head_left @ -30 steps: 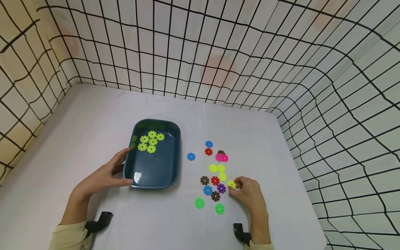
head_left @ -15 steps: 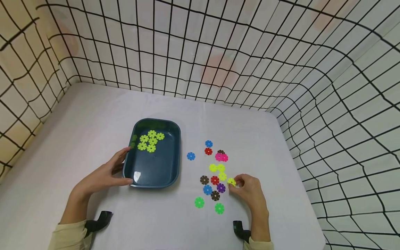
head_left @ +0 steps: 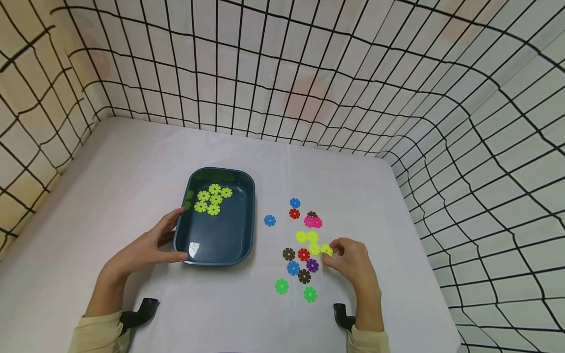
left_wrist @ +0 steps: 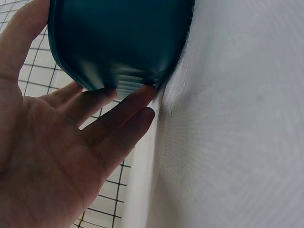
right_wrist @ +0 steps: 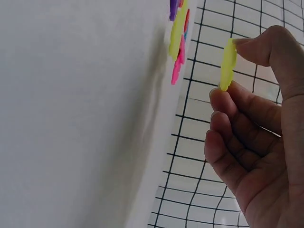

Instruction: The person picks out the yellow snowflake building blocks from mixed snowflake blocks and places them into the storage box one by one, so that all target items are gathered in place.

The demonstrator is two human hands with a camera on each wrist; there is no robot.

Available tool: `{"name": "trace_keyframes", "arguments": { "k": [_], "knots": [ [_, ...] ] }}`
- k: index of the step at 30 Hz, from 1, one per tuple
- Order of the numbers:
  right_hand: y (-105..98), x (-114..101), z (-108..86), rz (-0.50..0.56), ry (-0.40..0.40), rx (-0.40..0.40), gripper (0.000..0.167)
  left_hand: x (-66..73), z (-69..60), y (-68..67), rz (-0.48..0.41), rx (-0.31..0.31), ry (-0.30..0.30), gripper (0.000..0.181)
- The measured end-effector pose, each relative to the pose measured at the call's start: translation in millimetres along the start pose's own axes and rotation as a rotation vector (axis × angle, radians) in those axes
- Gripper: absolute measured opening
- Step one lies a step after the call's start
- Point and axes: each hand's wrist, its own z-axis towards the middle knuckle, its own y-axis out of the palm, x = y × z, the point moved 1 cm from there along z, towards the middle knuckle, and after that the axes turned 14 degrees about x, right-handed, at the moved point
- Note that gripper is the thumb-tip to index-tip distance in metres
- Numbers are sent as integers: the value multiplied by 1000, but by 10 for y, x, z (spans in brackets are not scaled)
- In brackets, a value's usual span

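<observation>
My left hand (head_left: 147,252) rests against the left side of a dark blue-green plastic tray (head_left: 220,238), its thumb at the near corner. In the left wrist view its fairly straight fingers touch the tray's outer wall (left_wrist: 118,42). Several yellow-green notched discs (head_left: 215,199) lie in the tray's far-left part. My right hand (head_left: 352,262) pinches a yellow notched disc (head_left: 326,250) between thumb and fingertip. The right wrist view shows this disc (right_wrist: 228,64) edge-on, raised off the table. Left of it lie several more yellow discs (head_left: 312,237).
Around the yellow discs lie blue (head_left: 293,268), red (head_left: 303,254), brown (head_left: 289,254), purple (head_left: 312,265), pink (head_left: 311,221) and green discs (head_left: 281,286). They lie on a white-covered table (head_left: 247,314). Black wire mesh (head_left: 265,98) stands behind and at both sides.
My right hand has moved slightly away from me with the pinched yellow disc, which now appears beside another yellow one. My left hand and the tray have hardly moved.
</observation>
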Motion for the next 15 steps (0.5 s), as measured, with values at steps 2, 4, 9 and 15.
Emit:
{"name": "trace_keyframes", "arguments": {
  "k": [2,4,9,15],
  "knots": [
    [-19,-27,32,16,-8,-5,30,1,0,1,-4,-1,-1,105],
    [-33,-59,68,33,-19,-7,30,3,-1,1,-6,-1,-3,105],
    [-32,-157,161,70,-73,5,29,5,-1,-1,-4,1,-2,105],
    [8,-358,316,94,-148,6,28,-4,-3,2,-4,4,8,105]
  ]
}}
